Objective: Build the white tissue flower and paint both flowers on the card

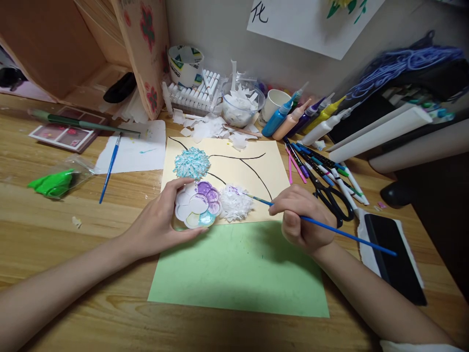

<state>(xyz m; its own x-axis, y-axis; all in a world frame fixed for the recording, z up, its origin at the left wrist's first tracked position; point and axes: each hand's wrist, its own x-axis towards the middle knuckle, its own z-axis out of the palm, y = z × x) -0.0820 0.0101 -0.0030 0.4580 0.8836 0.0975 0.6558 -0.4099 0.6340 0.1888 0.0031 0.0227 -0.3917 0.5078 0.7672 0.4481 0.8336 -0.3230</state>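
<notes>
My left hand (161,217) grips a white flower-shaped paint palette (186,203) by its edges. Purple, teal and pale yellow paint lies in some of its wells. Between the fingers of my right hand (306,217) is a blue paintbrush (348,236), its tip at the white paper-scrap flower (237,208), which has light purple marks near its top. A blue-tinted paper flower (191,163) is on the same cream sheet (227,146), among dark drawn branches. Below lies a green sheet (234,274).
Paint bottles (280,117), a bowl of paper scraps (240,105) and a paper cup (273,103) line the back. At right are black scissors (333,198), pens and a black object (395,256). Another blue brush (110,166) and a bagged green lump (53,183) lie at left.
</notes>
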